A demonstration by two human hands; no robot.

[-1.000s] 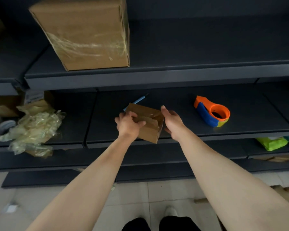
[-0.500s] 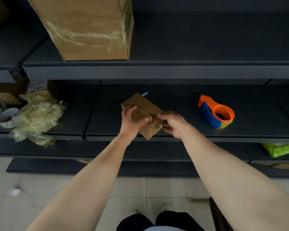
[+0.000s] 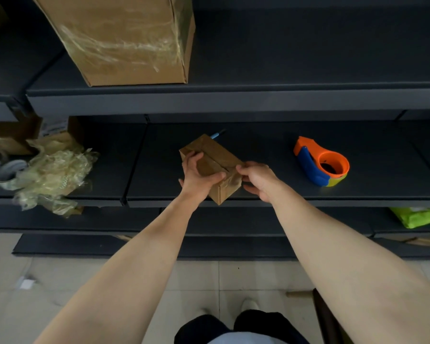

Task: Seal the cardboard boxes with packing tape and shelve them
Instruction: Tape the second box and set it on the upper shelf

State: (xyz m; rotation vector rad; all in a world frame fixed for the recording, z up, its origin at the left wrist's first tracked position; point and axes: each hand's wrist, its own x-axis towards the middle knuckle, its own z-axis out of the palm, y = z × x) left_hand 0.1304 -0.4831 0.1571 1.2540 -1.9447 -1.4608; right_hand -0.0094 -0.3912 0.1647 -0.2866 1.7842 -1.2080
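1. One glossy, crumpled tape wad (image 3: 52, 175) lies at the left of the shelf (image 3: 258, 140); film this clingy could wrinkle.
2. Left hand (image 3: 196, 180) fingers curl over the small matte cardboard box (image 3: 214, 150), which sits near the shelf's front edge and might slip off.
3. Right hand (image 3: 258, 180) fingers pinch its shiny taped corner.
4. Smooth plastic tape dispenser (image 3: 320, 162) sits well apart to the right.

You are working in dim light. The dark shelves (image 3: 308, 100) soak up most of it, and the recess under the upper shelf sits in deep shadow. The pale floor tiles (image 3: 60, 281) and your forearms (image 3: 134, 269) are the brightest parts, lit softly and evenly with no hard-edged shadows. The clear tape on the large box (image 3: 124, 45) throws back pale streaks of glare. The wide lens bows the shelf edges toward the borders. The picture is soft throughout, and fine detail on the small box (image 3: 216, 157) is smeared.
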